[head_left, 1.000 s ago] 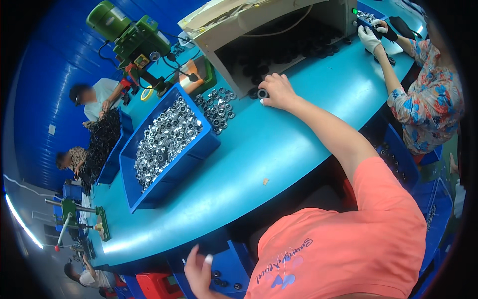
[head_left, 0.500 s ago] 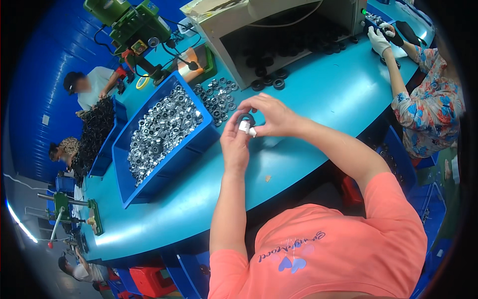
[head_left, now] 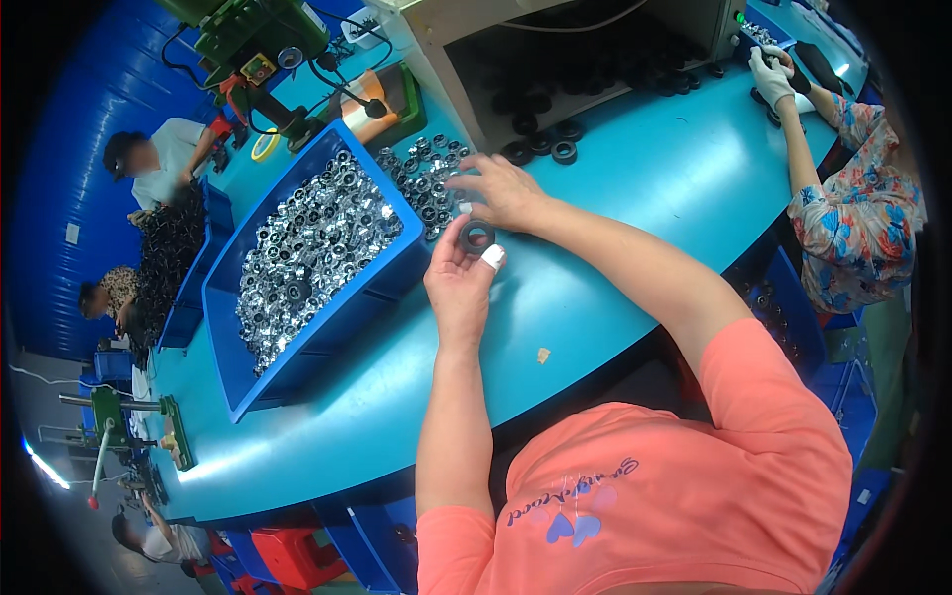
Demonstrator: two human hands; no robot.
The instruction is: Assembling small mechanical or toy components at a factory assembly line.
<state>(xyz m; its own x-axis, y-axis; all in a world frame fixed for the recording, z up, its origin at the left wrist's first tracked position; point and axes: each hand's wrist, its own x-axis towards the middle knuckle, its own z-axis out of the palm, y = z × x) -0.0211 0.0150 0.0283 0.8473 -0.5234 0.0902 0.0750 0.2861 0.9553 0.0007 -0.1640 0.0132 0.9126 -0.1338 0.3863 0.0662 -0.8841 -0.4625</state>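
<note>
My left hand (head_left: 459,297) grips a black ring (head_left: 476,236) between thumb and fingers, its round hole facing up. White wrapping covers the tip of the left thumb. Just beyond it, my right hand (head_left: 508,196) is open, fingers apart, at the near right edge of a loose pile of small silvery metal rings (head_left: 431,183) on the table. A bit of white also shows at the right thumb. Whether the right fingertips touch any of the rings I cannot tell.
Left of my hands stands a blue bin (head_left: 327,372) full of shiny metal rings. Black rings (head_left: 563,152) lie before and inside an open metal box (head_left: 458,94). A green machine (head_left: 258,50) stands behind. A gloved co-worker (head_left: 843,198) works at right; others sit far left.
My hands have parted. The right has let go of the black ring and moved left and away to the loose metal rings; the left keeps the ring, now turned hole upward.
</note>
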